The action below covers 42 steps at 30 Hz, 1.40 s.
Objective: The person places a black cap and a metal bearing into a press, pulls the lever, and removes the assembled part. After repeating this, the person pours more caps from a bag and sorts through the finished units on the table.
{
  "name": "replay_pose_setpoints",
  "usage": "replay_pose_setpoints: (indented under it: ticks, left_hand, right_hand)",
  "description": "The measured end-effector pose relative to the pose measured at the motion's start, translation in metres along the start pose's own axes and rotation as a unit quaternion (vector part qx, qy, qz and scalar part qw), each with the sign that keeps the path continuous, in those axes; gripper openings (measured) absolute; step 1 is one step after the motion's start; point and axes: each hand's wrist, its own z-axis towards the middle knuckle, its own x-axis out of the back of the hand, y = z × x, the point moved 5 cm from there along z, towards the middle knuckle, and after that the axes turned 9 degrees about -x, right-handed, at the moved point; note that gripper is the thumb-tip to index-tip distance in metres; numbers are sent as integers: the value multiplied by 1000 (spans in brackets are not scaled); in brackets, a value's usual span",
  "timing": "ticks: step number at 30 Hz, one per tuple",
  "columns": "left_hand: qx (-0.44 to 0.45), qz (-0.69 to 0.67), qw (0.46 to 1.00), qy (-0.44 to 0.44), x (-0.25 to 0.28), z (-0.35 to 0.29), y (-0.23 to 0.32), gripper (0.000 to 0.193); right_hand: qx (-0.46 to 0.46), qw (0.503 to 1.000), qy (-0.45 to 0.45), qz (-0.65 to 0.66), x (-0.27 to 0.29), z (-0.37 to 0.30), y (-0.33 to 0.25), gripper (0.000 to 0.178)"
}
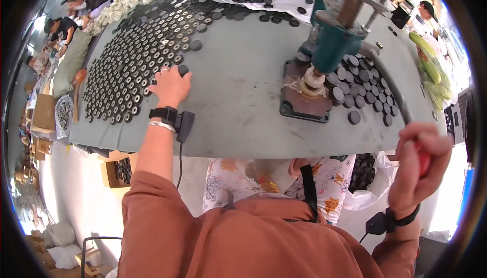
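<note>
1. Your left hand [171,86] lies flat on the grey, cloth-covered work surface [238,80], its fingertips touching one small black round disc [182,68] at the near edge of the big spread of black ring-shaped discs [132,65]. The grip is loose, fingers spread, and closes on nothing.

2. Your right hand [418,164] is down past the right edge of the surface, with its grip wrapped tight round the red knob of a lever handle [424,162]. The grey lever arm [388,80] curves from there up to the teal hand press [335,40].

3. The press head stands over a brown base plate [299,103], and a pale ring-shaped part [313,83] sits under it. A cluster of plain black discs [362,88] lies just beside the plate, to its right.

4. To work well, slide the single disc clear of its neighbours with one fingertip before lifting, so that the rows stay tidy.

5. Keep the lever hand steady, and keep your left fingers away from the plate whenever the handle moves.

6. Other people work at the far left end of the surface, well apart from your hands.
</note>
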Motion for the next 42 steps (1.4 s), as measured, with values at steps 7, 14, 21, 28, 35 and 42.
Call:
replay_pose_setpoints:
  ticks: [7, 14, 21, 28, 35, 42]
  left_hand:
    - [-230, -128, 959, 108, 29, -10, 74, 39]
    - [-288, -461, 839, 24, 62, -85, 212, 66]
    - [-307, -452, 831, 108, 57, -81, 243, 75]
    - [-300, -462, 828, 109, 56, -80, 249, 78]
    - [-291, -452, 835, 115, 56, -79, 202, 72]
    - [-145, -167, 959, 177, 45, -64, 29, 45]
  right_hand:
    - [30, 995, 83, -50, 17, 69, -22, 10]
    - [-18, 995, 100, -8, 22, 87, -18, 14]
    - [-24, 995, 91, -22, 24, 84, -19, 14]
    - [-24, 996, 76, -36, 29, 75, -20, 14]
    - [13, 999, -25, -21, -7, -1, -2, 17]
    - [122, 992, 7, -17, -33, -36, 33, 28]
